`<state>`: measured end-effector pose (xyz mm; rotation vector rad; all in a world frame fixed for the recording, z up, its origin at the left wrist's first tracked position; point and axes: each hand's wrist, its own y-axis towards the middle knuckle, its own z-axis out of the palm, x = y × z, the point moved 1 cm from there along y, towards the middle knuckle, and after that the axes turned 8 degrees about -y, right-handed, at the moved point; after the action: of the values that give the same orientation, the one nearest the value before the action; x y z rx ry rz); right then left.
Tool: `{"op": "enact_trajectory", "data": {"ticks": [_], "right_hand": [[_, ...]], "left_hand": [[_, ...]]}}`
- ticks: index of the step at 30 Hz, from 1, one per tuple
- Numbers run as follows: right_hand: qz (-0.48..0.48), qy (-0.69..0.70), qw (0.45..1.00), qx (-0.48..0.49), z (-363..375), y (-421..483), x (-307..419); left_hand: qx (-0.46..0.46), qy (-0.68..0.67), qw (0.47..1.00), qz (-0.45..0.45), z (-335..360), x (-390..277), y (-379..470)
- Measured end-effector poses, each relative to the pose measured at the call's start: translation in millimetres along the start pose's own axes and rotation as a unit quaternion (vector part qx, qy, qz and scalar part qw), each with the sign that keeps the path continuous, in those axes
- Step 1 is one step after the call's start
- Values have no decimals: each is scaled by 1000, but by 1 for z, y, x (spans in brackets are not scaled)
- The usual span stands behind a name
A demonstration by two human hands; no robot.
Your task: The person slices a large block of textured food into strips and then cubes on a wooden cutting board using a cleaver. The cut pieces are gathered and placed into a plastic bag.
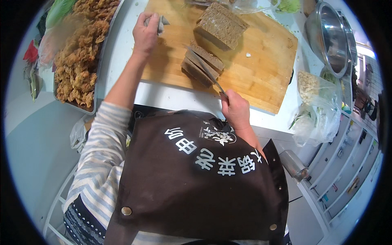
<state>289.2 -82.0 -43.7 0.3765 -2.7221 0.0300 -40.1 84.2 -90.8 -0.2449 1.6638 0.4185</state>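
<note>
My left hand [147,32] is closed around a crumpled grey cloth [160,24] above the left part of a wooden cutting board [260,70]. In my right hand [237,107], near the board's front edge, is a knife [206,71]. Its blade lies over thick brown slabs [200,65] of a pressed, dense food and points away to the upper left. Behind the slabs stands a large block [221,26] of similar brown food with a strand-like texture. A small white scrap [248,54] lies to the right of the slabs.
A metal tray [95,95] heaped with brown fried food [84,52] stands at the left, beside a leafy cabbage [58,13]. Stainless steel bowls [332,39] are at the upper right. Below them lie clear plastic bags [321,119] of produce. A white shelf rack [346,165] is at the lower right.
</note>
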Motion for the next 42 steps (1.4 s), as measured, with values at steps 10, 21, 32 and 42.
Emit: {"op": "enact_trajectory", "data": {"ticks": [10, 21, 32, 42], "right_hand": [[302, 83, 949, -33, -11, -59, 9], [389, 88, 917, -18, 3, -89, 23], [405, 146, 902, -25, 10, -89, 28], [396, 90, 913, -51, -6, -82, -19]], "left_hand": [[212, 368, 867, 260, 11, -4, 29], [432, 312, 795, 290, 22, -48, -46], [516, 302, 777, 197, 48, -36, -63], [481, 236, 818, 211, 123, -30, -119]]}}
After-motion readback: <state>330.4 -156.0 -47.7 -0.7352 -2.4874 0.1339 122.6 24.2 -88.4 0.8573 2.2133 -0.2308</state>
